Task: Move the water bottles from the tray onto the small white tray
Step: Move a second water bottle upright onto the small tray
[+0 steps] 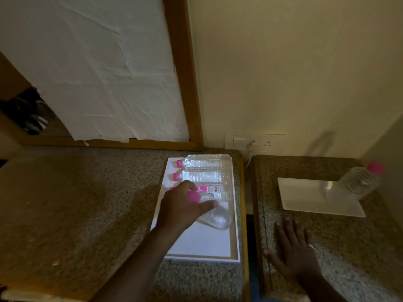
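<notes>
A large white tray (202, 243) lies on the left granite counter. Three clear water bottles with pink caps lie on their sides across its far half: the farthest bottle (205, 161), a second bottle (205, 175), and a third with a pink label (218, 190). My left hand (182, 207) grips a fourth bottle (218, 216) near its pink cap, tilted over the tray. On the right counter the small white tray (314, 201) has one bottle (362, 180) standing upright at its far right corner. My right hand (293, 250) rests flat on the right counter, fingers spread, holding nothing.
A narrow gap (248, 214) separates the two granite counters. A wall socket (255, 142) with a plugged-in cable sits behind them. A wood-framed panel covered with white paper (104, 68) leans at the back left. A wall corner stands close at the far right.
</notes>
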